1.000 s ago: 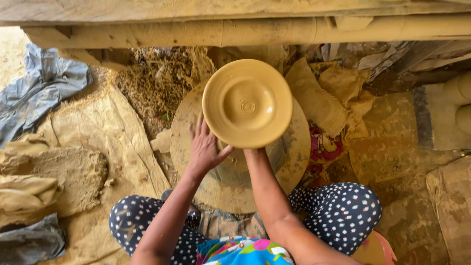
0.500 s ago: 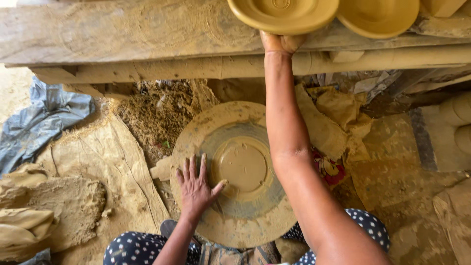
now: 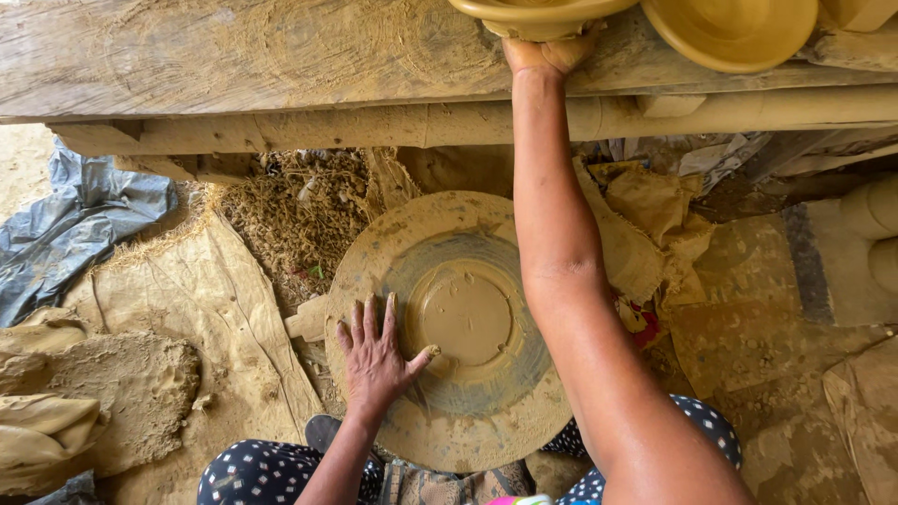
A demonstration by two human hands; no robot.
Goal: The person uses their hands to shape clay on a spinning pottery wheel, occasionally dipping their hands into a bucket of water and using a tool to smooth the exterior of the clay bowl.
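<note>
Since half a second ago little has shifted: my right hand (image 3: 547, 51) is still stretched up to the rough wooden plank shelf (image 3: 234, 56) at the top, and my left hand (image 3: 374, 360) has stayed flat on the round clay-smeared potter's wheel (image 3: 449, 327), only slid a touch toward its near-left rim. A second ago the freshly shaped yellow-brown clay bowl (image 3: 538, 14) was still over the wheel; now it sits at the shelf's front edge, its upper part cut off by the frame.

My right grip is under the bowl's near rim, fingers tucked out of sight beneath it, so I cannot tell whether they are clenched or released. My left grip is released, fingers spread, palm down on the wheel's left side, thumb reaching to the raised round clay disc (image 3: 465, 313) at the centre.

Just right of the bowl, a second yellow-brown clay bowl (image 3: 734, 28) juts over the shelf's front edge, close beside the first. A pale bamboo pole (image 3: 374, 126) runs below the shelf. My right forearm crosses the wheel's right edge and hides it.

Left of the wheel lie muddy tan sacking (image 3: 215, 309), a lump of grey-brown clay (image 3: 131, 383) and crumpled grey plastic sheet (image 3: 75, 224). Behind the wheel's far-left rim is a heap of dry straw (image 3: 299, 215). Crumpled tan cloth (image 3: 655, 224) crowds the right side.
</note>
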